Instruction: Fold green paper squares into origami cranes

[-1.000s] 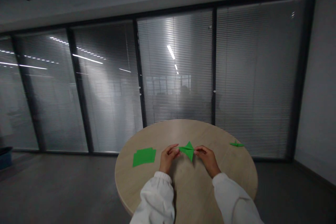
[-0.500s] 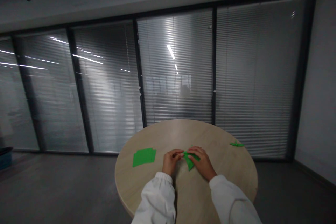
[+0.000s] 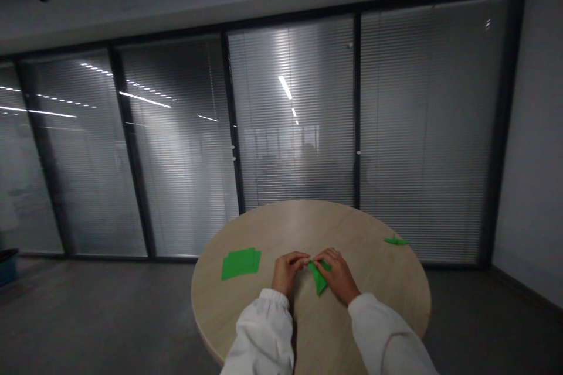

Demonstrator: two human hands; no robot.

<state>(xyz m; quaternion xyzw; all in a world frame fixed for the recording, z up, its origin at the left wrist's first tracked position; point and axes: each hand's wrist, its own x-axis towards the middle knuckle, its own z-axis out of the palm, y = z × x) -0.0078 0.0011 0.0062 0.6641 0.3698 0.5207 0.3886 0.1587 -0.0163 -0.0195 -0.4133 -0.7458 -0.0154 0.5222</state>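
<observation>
A folded green paper piece (image 3: 318, 278) lies on the round wooden table (image 3: 308, 228), pointing down toward me. My left hand (image 3: 288, 270) pinches its upper left tip with curled fingers. My right hand (image 3: 338, 273) lies over its right side, fingers pressed down on the paper. Both arms wear white sleeves. The two hands almost touch above the paper.
A stack of flat green paper sheets (image 3: 241, 262) lies on the table to the left of my hands. A small finished green folded figure (image 3: 396, 240) sits near the table's right edge. Glass walls with blinds stand behind the table.
The paper was held spread between both hands; it has since been folded narrower and pressed onto the table, with my right hand moved left over it.
</observation>
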